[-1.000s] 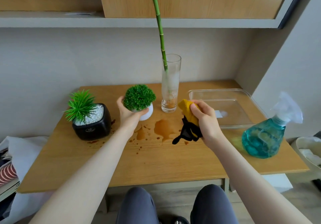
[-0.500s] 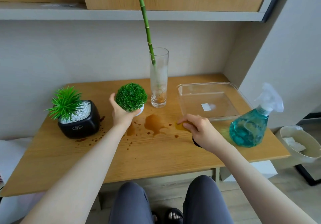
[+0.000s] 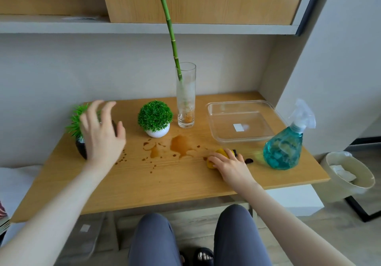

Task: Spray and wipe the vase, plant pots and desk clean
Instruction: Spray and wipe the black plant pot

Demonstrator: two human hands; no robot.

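1. Pressing down on the yellow cloth, my right hand lies on top of it with fingers bent over the fabric; the cloth lies flat on the tabletop, a dark part showing just right of the fingers.
2. My left hand is spread, fingers apart and holding nothing. It hovers in front of the black pot with the spiky green plant; I cannot tell whether it touches the pot.
3. Both forearms reach forward from the bottom corners, the right one low over the tabletop, the left one raised.
4. Brown spill stains lie mid-tabletop, between the hands, with small drops spread to the left.
5. The white pot with the round green plant stands behind the stains. The glass vase stands upright just right of it, holding a green stalk.
6. A clear tray sits at the right rear; the blue spray bottle stands near the right edge.
7. A shelf runs along the wall above. A bin stands on the floor at the right.
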